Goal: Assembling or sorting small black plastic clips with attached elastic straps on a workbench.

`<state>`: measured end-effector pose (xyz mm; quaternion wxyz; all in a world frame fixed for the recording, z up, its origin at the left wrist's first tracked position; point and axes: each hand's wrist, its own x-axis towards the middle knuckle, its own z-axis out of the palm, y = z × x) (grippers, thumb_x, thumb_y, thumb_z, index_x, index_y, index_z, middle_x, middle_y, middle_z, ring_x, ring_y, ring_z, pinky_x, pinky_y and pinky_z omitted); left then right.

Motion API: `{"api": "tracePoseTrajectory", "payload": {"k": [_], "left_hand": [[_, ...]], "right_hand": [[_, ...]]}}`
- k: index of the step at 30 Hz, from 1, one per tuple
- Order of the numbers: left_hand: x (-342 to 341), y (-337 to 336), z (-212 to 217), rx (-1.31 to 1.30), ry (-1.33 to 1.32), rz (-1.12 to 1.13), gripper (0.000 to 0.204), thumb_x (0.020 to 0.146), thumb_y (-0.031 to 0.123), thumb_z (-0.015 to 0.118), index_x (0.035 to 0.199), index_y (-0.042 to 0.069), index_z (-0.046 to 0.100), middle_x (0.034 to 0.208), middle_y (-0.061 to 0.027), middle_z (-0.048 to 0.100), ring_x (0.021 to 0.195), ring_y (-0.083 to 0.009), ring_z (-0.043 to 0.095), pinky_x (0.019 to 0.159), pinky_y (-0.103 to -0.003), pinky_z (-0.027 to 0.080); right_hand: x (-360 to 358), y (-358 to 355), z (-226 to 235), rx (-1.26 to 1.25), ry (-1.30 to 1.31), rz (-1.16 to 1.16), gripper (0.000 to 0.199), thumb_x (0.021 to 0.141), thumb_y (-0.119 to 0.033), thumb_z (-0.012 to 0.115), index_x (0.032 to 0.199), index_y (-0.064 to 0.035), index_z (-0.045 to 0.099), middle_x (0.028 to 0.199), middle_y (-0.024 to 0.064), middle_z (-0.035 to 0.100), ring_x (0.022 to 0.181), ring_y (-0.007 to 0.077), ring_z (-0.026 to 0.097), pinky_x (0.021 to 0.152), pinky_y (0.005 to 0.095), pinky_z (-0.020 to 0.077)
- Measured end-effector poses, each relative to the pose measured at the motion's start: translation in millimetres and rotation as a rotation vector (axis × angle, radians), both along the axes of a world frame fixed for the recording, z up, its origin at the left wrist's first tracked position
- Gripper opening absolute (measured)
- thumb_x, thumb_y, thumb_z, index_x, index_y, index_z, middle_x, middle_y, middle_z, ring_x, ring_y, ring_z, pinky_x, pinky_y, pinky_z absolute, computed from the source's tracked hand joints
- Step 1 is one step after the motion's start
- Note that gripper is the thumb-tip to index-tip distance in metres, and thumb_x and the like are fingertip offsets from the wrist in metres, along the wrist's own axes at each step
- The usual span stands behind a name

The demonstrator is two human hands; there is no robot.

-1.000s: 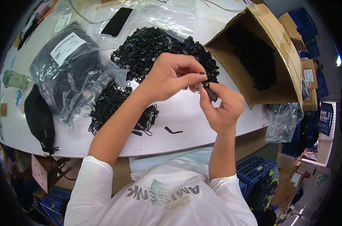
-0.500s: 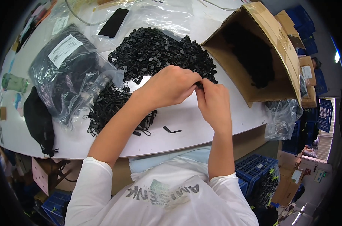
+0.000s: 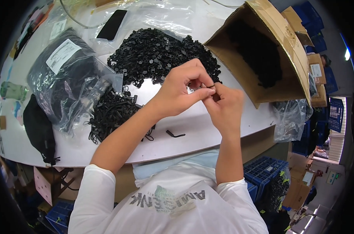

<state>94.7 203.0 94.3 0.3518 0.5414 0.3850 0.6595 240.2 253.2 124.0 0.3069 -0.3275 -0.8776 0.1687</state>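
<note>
One small black piece with a thin, cord-like end (image 3: 211, 86) in hand, plenty lying loose around it

At the far left, a limp black fabric pouch (image 3: 38, 126) and a clear plastic bag packed with dark material (image 3: 63, 84) lie on the white surface (image 3: 204, 130); whether the bag's contents are done or waiting, I cannot tell. Next comes a tangled pile of black corded tabs (image 3: 111, 112), loose, with a single black corded tab (image 3: 174, 134) apart near the front edge. Behind it spreads a broad heap of small, shiny black parts (image 3: 145, 52), so much appears to be left. The piece in hand looks midway through handling. At the right, an open brown cardboard carton (image 3: 239, 91) lies tipped, a dark mass inside it.

The left hand (image 3: 184, 85) comes in on a slanting forearm, wrist bent, its grip pinched on the thin end of the piece. Beside it the right hand (image 3: 227, 107), on a steeper forearm, has thumb and forefinger together, its grip clamped on the same piece. Both meet in front of the heap, seemingly raised over the surface, and their fingers hide most of the piece
</note>
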Motion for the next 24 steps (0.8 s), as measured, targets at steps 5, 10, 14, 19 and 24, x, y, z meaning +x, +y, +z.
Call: {"api": "tracePoseTrajectory", "payload": {"k": [5,10,14,19,24], "left_hand": [[-13.3,1.5,-5.5,0.357,0.510,0.431,0.014,0.067,0.000,0.070,0.078,0.003,0.063,0.077,-0.0066,0.050,0.067,-0.0189,0.050,0.056,-0.026,0.041],[-21.4,4.5,3.7,0.452,0.718,0.269,0.016,0.069,-0.001,0.071,0.082,0.003,0.062,0.076,-0.0072,0.052,0.068,-0.0232,0.053,0.056,-0.033,0.042],[-21.6,2.0,5.0,0.174,0.596,0.046,0.010,0.078,0.005,0.068,0.080,0.002,0.058,0.067,-0.0094,0.052,0.060,-0.0255,0.052,0.053,-0.033,0.042],[-45.1,-3.4,17.8,0.095,0.677,-0.239,0.013,0.080,0.006,0.064,0.071,0.001,0.055,0.057,-0.0110,0.048,0.050,-0.0286,0.049,0.048,-0.035,0.037],[-60.7,-10.8,36.5,0.148,0.663,-0.105,0.020,0.081,0.013,0.068,0.068,0.003,0.056,0.057,-0.0113,0.045,0.051,-0.0299,0.047,0.047,-0.036,0.036]], "right_hand": [[2.7,-4.8,8.8,-0.968,0.281,0.155,0.012,0.077,-0.007,0.064,0.067,-0.0001,0.061,0.047,0.0075,0.045,0.043,0.0073,0.044,0.041,0.0267,0.0318],[7.9,-3.7,2.7,-0.590,0.145,0.142,0.014,0.076,-0.007,0.066,0.065,-0.0026,0.059,0.046,0.0067,0.048,0.040,0.0114,0.044,0.041,0.0261,0.0316],[7.9,-3.9,7.7,-0.008,-0.063,0.156,0.018,0.074,-0.010,0.069,0.062,-0.0065,0.056,0.049,0.0059,0.052,0.040,0.0218,0.046,0.042,0.0305,0.0346],[9.5,-8.6,19.4,0.138,-0.124,0.252,0.026,0.073,-0.013,0.070,0.057,-0.0093,0.050,0.047,0.0044,0.048,0.042,0.0236,0.048,0.048,0.0337,0.0373],[19.7,-11.5,29.5,0.168,-0.100,0.378,0.022,0.075,-0.013,0.071,0.062,-0.0085,0.054,0.049,0.0046,0.050,0.044,0.0246,0.048,0.047,0.0346,0.0369]]}}
